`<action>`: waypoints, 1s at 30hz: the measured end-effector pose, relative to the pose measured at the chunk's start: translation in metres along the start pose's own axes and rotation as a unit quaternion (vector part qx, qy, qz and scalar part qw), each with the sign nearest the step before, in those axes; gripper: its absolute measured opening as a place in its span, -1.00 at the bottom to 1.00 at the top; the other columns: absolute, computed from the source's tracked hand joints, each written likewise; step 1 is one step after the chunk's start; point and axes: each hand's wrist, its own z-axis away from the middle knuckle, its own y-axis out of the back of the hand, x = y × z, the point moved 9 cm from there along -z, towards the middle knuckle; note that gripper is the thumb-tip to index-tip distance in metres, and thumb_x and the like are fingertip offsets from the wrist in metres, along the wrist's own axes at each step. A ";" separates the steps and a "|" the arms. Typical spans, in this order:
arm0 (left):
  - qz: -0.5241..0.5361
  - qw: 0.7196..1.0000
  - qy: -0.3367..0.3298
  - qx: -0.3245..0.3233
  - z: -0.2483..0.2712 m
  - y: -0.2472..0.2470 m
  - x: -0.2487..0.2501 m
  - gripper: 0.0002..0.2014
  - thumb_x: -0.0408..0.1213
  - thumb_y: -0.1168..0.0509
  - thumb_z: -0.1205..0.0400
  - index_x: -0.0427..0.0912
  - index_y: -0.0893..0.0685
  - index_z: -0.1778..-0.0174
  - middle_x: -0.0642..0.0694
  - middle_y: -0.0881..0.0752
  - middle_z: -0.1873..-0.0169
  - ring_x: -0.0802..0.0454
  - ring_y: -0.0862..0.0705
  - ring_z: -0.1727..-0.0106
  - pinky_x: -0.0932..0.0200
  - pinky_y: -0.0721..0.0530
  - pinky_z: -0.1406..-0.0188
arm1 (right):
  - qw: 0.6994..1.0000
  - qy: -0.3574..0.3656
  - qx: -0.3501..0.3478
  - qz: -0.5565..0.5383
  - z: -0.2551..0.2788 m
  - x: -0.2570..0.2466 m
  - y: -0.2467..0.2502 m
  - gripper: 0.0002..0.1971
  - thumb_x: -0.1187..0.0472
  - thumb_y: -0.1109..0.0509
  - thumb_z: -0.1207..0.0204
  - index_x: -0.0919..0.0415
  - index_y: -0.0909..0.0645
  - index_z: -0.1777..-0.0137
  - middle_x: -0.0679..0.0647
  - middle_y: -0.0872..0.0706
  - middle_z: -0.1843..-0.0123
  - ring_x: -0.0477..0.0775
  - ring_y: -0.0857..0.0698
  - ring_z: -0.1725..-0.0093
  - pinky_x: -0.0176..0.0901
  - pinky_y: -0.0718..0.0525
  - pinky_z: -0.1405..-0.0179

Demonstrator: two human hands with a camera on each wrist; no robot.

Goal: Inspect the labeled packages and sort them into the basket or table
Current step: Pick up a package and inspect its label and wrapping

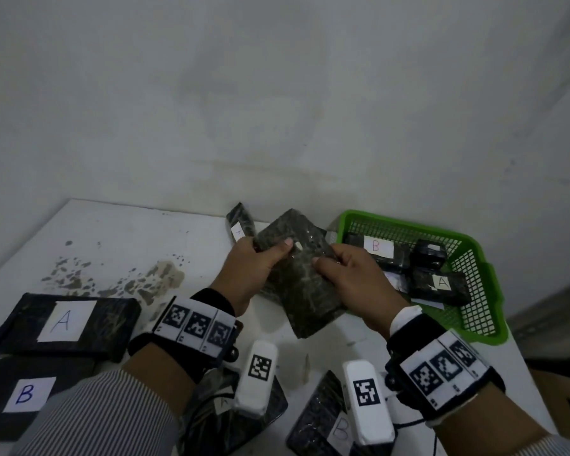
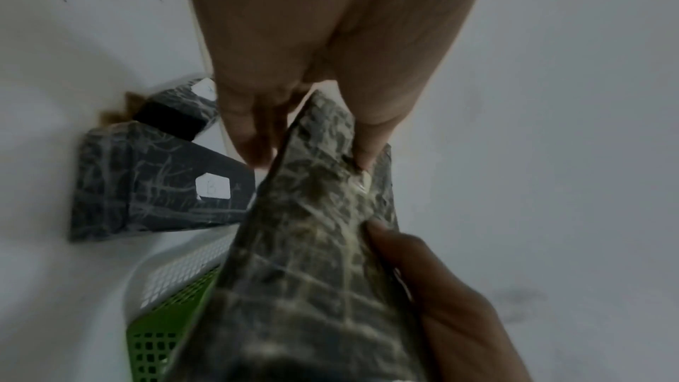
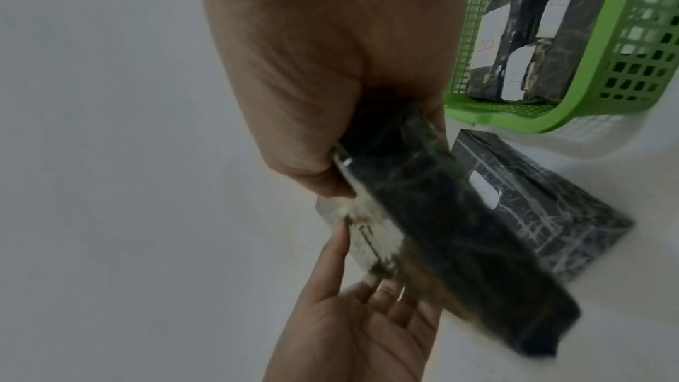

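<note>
Nearest the person, packages labelled A [image 1: 63,320] and B [image 1: 27,394] lie on the white table [image 1: 119,232]. Above the table's middle, the left hand [image 1: 247,271] and right hand [image 1: 352,278] both grip one dark wrapped package [image 1: 300,291], its label not visible. Inspection appears in hand; turning it to read the letter comes next. Beyond, the green basket [image 1: 474,311] holds labelled packages.
</note>
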 end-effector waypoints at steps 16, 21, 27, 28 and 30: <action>0.080 0.991 -0.009 -0.104 0.015 -0.018 0.019 -0.53 -0.08 -0.47 -0.55 -0.30 -0.61 -0.27 -0.27 -0.76 0.01 -0.15 -0.81 0.02 -0.20 -0.83 -0.02 | 0.989 -0.055 -0.138 -0.015 0.011 0.004 -0.025 -0.49 -0.33 -0.52 -0.48 0.02 -0.82 -0.25 -0.04 -0.90 -0.17 0.00 -0.85 -0.22 0.11 -0.70 -0.45; 0.125 0.982 0.028 -0.136 0.016 -0.026 0.011 -0.58 -0.07 -0.45 -0.59 -0.25 -0.61 -0.25 -0.34 -0.66 -0.08 -0.24 -0.69 -0.13 -0.26 -0.73 -0.25 | 0.994 -0.036 -0.099 0.012 0.007 0.002 -0.021 -0.48 -0.25 -0.53 -0.50 0.30 -0.85 0.06 0.19 -0.90 0.09 0.17 -0.87 0.03 0.14 -0.76 -0.11; 0.025 0.997 0.022 -0.069 0.015 -0.019 0.010 -0.63 -0.11 -0.39 -0.69 -0.36 -0.76 -0.21 -0.31 -0.86 -0.06 -0.23 -0.85 -0.08 -0.19 -0.81 -0.16 | 0.995 -0.023 -0.013 0.099 0.005 -0.001 -0.005 -0.55 -0.19 -0.60 -0.50 0.06 -0.58 0.43 -0.19 -0.60 0.52 -0.22 -0.56 0.54 -0.37 -0.42 0.46; 0.026 0.998 0.018 -0.058 0.014 -0.017 0.010 -0.66 -0.16 -0.41 -0.69 -0.40 -0.77 -0.18 -0.34 -0.86 -0.04 -0.25 -0.85 -0.08 -0.20 -0.81 -0.13 | 0.994 -0.023 -0.017 0.109 0.007 -0.003 -0.007 -0.64 -0.19 -0.62 -0.47 -0.03 -0.60 0.33 -0.22 -0.66 0.43 -0.31 -0.62 0.48 -0.48 -0.44 0.51; 0.041 0.999 0.016 -0.031 0.010 -0.011 0.008 -0.74 -0.29 -0.40 -0.70 -0.45 -0.76 -0.16 -0.36 -0.86 -0.01 -0.27 -0.86 -0.05 -0.12 -0.87 0.00 | 0.993 -0.020 -0.021 0.111 0.007 -0.003 -0.008 -0.62 -0.23 -0.67 -0.39 -0.10 -0.55 0.08 -0.23 -0.72 0.13 -0.36 -0.69 0.22 -0.54 -0.53 0.42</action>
